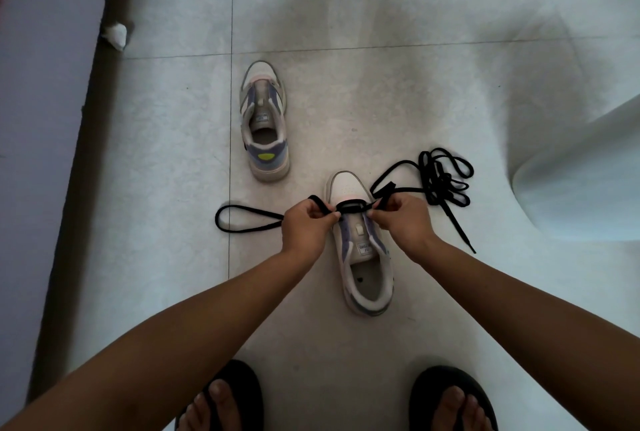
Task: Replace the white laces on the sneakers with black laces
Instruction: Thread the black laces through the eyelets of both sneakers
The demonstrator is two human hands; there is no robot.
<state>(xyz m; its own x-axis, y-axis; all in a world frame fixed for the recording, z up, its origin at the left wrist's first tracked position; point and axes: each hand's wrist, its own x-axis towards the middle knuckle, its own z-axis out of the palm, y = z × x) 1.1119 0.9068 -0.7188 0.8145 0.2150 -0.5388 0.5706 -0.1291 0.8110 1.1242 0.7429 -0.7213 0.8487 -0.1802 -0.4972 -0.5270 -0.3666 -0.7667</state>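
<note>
Black lace drawn level across the toe-end eyelets of the near sneaker (363, 250).

The sneaker's long axis runs away from the person on the floor (381, 101); the black lace (349, 207) crosses it at right angles. Left hand (306, 226) and right hand (403, 219) each pinch one lace end, equally near. Judged next: threading toward the heel. Far sneaker (265, 122) lies unlaced.

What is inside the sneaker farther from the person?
The far sneaker shows a bare grey insole and its tongue, with no lace in view. The toe end inside is hidden under the tongue.
</note>
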